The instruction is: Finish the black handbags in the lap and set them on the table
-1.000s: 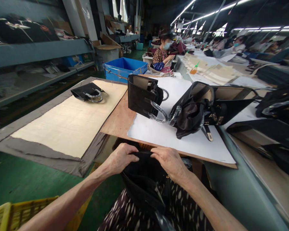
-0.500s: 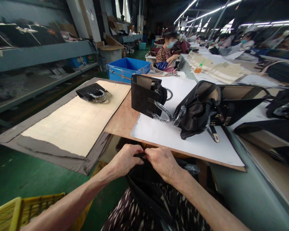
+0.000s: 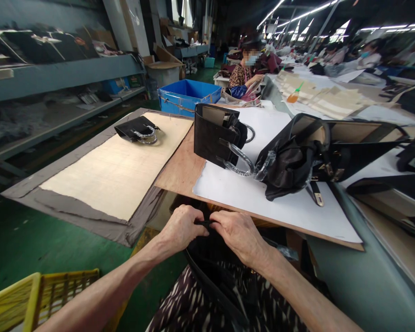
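Observation:
A black handbag [image 3: 216, 288] rests in my lap against patterned clothing, its top open toward me. At the bag's far rim my left hand [image 3: 185, 226] is closed, thumb and fingers pinching the black edge. Just right of it, my right hand [image 3: 235, 230] pinches the same rim, with a small gap between the two hands. Beyond them on the table, a black handbag with plastic-wrapped handles [image 3: 214, 136] stands on white paper [image 3: 221, 184]. To its right sits another black bag [image 3: 290, 170] with its dark lining pulled out.
A small black bag [image 3: 133, 129] lies on a cream-topped board [image 3: 114, 170] at left. Behind stands a blue bin [image 3: 190, 94]. A yellow crate [image 3: 38, 299] is at lower left. A co-worker [image 3: 245, 76] sits beyond the table; more black bags [image 3: 390, 198] lie at right.
My hands have moved slightly apart along the bag's rim, both still pinching it. The whole view has shifted a little, so the table things appear farther right.

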The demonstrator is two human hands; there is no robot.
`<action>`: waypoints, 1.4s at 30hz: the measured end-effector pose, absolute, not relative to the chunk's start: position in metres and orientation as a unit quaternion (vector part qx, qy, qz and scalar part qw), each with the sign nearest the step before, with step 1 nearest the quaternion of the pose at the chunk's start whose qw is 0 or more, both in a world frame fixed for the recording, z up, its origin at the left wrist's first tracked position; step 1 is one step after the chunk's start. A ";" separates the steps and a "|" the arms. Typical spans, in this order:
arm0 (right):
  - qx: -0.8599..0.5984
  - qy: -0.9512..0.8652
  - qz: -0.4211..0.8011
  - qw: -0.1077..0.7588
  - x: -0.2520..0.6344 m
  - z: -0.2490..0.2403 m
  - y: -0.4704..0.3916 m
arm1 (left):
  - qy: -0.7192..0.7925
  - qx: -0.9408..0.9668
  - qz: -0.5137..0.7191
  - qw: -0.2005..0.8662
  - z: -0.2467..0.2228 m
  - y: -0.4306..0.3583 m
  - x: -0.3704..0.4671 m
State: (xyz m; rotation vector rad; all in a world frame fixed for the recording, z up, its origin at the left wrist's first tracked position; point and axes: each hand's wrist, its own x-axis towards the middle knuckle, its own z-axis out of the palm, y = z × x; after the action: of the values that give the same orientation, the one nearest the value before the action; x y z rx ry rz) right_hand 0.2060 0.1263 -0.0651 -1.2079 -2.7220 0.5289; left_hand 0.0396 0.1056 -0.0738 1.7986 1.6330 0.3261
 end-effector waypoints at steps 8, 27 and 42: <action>-0.324 -0.912 0.250 0.027 0.203 -0.059 0.135 | 0.616 0.727 0.098 0.288 -0.067 0.094 0.044; -0.492 -0.867 0.073 0.007 0.223 0.004 0.130 | 0.568 0.543 0.415 0.459 -0.034 0.046 0.021; -0.475 -0.870 0.065 -0.115 0.228 0.007 0.114 | 0.525 0.578 0.268 0.564 -0.060 0.031 0.008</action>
State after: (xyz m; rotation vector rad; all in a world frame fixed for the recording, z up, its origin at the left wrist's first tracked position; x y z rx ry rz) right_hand 0.2281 0.1145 0.0069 -1.6126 -2.9536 0.2200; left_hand 0.0077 0.0314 -0.0597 1.3614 1.2359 0.6315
